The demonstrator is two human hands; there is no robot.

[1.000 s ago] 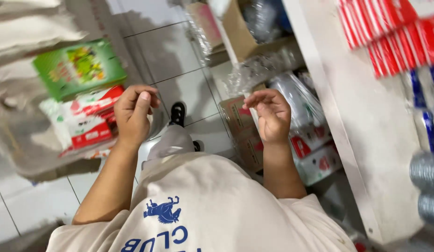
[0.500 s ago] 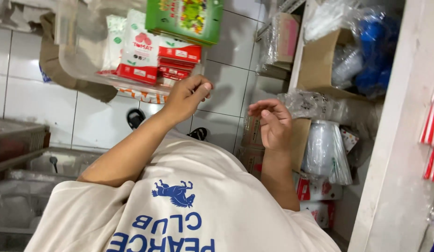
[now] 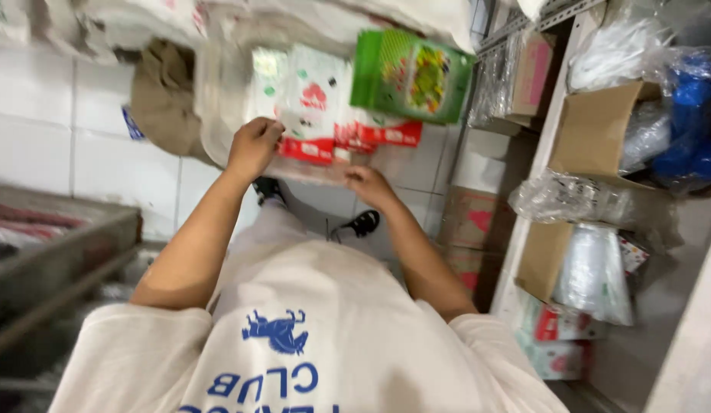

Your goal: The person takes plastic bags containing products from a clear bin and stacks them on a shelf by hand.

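**Both hands on a clear bin of packets**

The left hand [image 3: 254, 147] clasps the near rim of a clear plastic bin [image 3: 218, 115]; the right hand [image 3: 368, 186] grips its lower edge. Inside lie red-and-white packets [image 3: 317, 115] and a green box [image 3: 409, 75], above the tiled floor [image 3: 103, 164].

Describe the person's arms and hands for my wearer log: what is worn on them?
Both arms are bare from above the elbow down. The left hand and right hand wear no gloves; no watch or rings show. Short, loose sleeves of a cream T-shirt with a blue print cover the upper arms.
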